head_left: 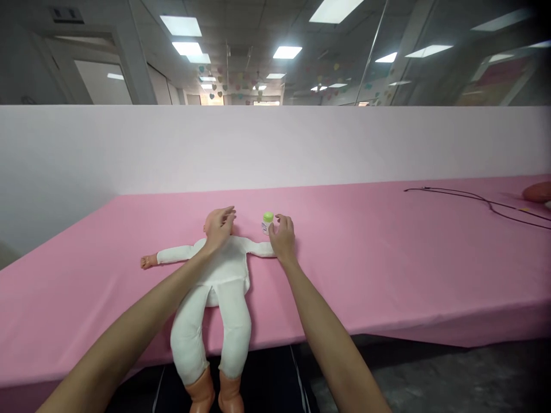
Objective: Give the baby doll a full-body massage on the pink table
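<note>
A baby doll (228, 264) with a white cloth body lies on its back, its feet toward me over the table's front edge. My left hand (221, 225) is over the doll's head, fingers stretched out, hiding most of its face. Whether the palm touches the head I cannot tell. Beside the head, to the right, stands a small white jar (266, 225) with a green lid. At the jar's right side is my right hand (282, 234), thumb and fingers apart and curved. The thumb is close to the jar; contact is unclear. That hand's wrist covers the end of the doll's arm.
A pink cloth covers the table (365, 258). Thin black cables (469, 196) lie at the right, near an orange-brown object (537, 192) at the edge of view. A low white wall (275, 146) stands behind, with glass above it.
</note>
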The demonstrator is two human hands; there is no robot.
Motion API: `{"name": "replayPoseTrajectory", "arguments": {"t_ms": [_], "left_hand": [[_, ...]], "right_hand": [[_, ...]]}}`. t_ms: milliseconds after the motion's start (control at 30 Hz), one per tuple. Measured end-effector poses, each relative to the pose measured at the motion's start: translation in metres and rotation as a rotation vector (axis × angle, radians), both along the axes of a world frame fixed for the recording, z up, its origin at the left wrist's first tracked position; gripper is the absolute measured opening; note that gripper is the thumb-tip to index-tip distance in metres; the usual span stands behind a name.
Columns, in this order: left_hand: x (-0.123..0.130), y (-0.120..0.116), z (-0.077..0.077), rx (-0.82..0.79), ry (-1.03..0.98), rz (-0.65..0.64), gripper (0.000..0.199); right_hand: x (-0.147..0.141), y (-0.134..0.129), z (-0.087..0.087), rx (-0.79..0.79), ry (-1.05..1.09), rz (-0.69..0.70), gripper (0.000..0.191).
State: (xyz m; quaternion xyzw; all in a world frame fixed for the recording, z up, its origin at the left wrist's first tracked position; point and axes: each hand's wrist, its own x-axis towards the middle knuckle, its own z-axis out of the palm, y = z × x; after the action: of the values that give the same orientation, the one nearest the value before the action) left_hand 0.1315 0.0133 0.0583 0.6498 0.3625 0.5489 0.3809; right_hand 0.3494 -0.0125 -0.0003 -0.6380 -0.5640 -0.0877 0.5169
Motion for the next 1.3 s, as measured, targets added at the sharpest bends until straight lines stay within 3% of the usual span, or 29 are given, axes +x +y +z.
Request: {"name": "replayPoseTrajectory", "arguments": {"t_ms": [100,200,367,533,700,867,1000,1067,1133,1233,1300], "left_hand": [[0.044,0.029,-0.005,-0.465,-0.164,-0.198,0.051],[0.072,0.047,-0.016,-0.626,-0.181,-0.299,0.069],[0.085,0.050,-0.024,-0.667,-0.149,-0.409,0.075],[0.082,0.034,-0.008,-0.701,-0.266,-0.474,0.083],[0.073,-0.003,0.004,-0.616,-0.320,-0.562,0.093],[0.051,-0.042,0.011,-0.563,-0.320,-0.677,0.089],[0.040,-0.048,0.011,-0.438,-0.410,-0.529,0.072],[0.038,-0.049,0.005,-0.434,-0.405,-0.523,0.071],[0.035,-0.053,0.000,-0.472,-0.350,-0.585,0.084],[0.022,-0.061,0.001,-0.544,-0.315,-0.732,0.079],[0.009,-0.062,0.010,-0.530,-0.354,-0.820,0.073]], "right_hand": [[-0.002,0.005,-0.006,0.017,-0.143,0.065,0.051],[0.000,0.013,-0.014,-0.075,-0.199,0.131,0.062],[0.006,0.023,-0.020,-0.151,-0.189,0.249,0.062],[-0.010,0.012,-0.008,-0.110,-0.111,0.286,0.058],[-0.047,-0.008,0.006,0.017,-0.074,0.521,0.069],[-0.065,-0.022,0.011,0.071,0.169,0.485,0.077],[-0.088,-0.036,0.006,0.041,0.113,0.649,0.100],[-0.098,-0.041,0.002,0.045,0.148,0.715,0.109],[-0.101,-0.040,0.000,0.017,0.259,0.716,0.102],[-0.092,-0.033,0.000,-0.027,0.458,0.618,0.085],[-0.086,-0.029,0.000,-0.058,0.520,0.583,0.083]]}}
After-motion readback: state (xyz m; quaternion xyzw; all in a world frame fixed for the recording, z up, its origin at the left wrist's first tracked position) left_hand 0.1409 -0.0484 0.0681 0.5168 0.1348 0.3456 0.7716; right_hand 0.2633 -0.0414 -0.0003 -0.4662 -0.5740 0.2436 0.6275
